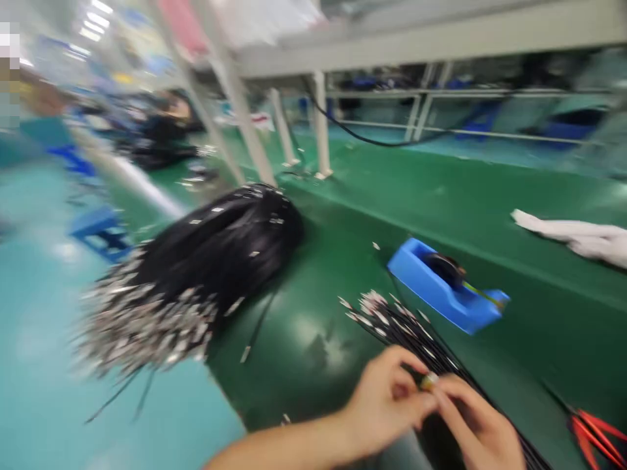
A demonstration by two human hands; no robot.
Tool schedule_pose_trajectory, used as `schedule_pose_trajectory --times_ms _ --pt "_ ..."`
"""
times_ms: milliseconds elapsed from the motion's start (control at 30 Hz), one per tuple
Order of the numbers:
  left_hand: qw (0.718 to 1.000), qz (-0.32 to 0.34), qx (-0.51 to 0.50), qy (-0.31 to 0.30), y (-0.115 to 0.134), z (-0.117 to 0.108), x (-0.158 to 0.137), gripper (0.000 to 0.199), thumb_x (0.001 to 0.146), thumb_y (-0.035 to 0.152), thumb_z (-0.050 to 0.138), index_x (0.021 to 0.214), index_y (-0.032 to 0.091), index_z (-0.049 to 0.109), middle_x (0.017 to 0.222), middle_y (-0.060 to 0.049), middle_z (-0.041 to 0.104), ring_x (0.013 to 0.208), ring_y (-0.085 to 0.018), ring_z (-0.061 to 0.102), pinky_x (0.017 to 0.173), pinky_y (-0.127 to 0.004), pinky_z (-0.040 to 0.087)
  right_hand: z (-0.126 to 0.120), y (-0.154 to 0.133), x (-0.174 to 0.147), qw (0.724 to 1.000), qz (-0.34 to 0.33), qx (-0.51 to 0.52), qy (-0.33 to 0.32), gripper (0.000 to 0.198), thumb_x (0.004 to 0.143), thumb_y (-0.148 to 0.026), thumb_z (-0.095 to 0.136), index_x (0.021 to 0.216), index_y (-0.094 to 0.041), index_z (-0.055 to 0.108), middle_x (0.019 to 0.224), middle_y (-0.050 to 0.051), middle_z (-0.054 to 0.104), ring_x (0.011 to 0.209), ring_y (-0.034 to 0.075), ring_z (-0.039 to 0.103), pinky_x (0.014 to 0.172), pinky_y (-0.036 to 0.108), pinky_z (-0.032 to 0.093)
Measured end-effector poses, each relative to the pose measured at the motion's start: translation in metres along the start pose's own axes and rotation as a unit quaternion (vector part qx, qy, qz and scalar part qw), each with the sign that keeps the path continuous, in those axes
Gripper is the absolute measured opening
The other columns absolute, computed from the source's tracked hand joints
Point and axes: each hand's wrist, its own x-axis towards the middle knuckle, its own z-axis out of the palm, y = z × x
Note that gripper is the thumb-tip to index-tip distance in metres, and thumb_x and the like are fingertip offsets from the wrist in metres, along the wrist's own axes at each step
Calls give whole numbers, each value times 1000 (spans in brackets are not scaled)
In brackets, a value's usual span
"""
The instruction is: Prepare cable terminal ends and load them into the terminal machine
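One yellowish piece between left fingers and right fingers

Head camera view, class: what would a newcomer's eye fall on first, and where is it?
Probably the big heap of black cables left of centre on the green worktop, its many pale ends fanning toward the left. Next, the bright blue plastic tape dispenser, right of centre. Below it, near the bottom edge, the left hand and right hand meet at a small, blurred yellowish piece.
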Motion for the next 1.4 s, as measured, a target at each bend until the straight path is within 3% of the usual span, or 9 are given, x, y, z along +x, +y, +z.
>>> schedule_pose_trajectory --times_ms 67,200,367,567,700,800,967,1400 --pt "999 -28 8 -19 8 -4 -3 37 72 38 76 92 20 52 50 8 53 43 -6 45 47 -17 36 -2 -8 -5 998 25 61 -8 25 88 -44 62 75 -23 68 74 5 66 67 21 63 60 32 52" --pt "993 -99 39 -43 18 -16 -3 31 78 39 69 81 20 45 48 7 56 32 -2 29 34 -14 20 3 -21 3 994 30 104 6 14 87 -30 64 78 -20 68 72 3 65 65 15 57 61 28 45" --pt "993 -119 16 -20 19 -20 -6 32 76 39 74 77 16 51 58 3 62 33 0 30 34 -13 22 6 -27 3 987 58 149 8 14 86 -29 67 78 -18 70 71 2 65 65 14 55 61 27 42" --pt "986 -160 -43 -16 18 -22 -4 35 69 40 82 75 15 58 39 13 33 33 0 27 38 -13 24 6 -26 4 975 81 205 6 15 86 -31 68 78 -18 71 74 2 66 67 14 56 62 27 42" --pt "982 -171 -68 -35 14 -24 -5 33 70 38 82 73 14 61 48 9 46 34 1 29 41 -14 26 7 -30 5 974 79 214 2 17 87 -29 67 75 -18 69 75 3 66 70 15 58 66 28 45" --pt "980 -177 -81 -35 12 -26 -6 30 72 37 81 73 13 63 49 8 47 34 2 29 42 -15 28 6 -31 5 974 67 215 -1 18 88 -30 65 75 -19 70 76 3 67 71 15 59 68 29 46" --pt "979 -174 -96 -42 9 -27 -6 25 74 33 80 76 13 65 55 6 55 35 3 29 45 -15 32 4 -30 7 972 77 220 4 20 83 -38 71 76 -19 73 72 3 68 64 13 56 57 27 41" --pt "986 -149 -67 -39 11 -23 -8 25 72 34 81 76 13 67 62 1 64 37 2 30 46 -15 30 5 -29 7 929 133 343 -40 31 74 -46 79 74 -16 69 65 1 67 59 13 62 58 27 49"
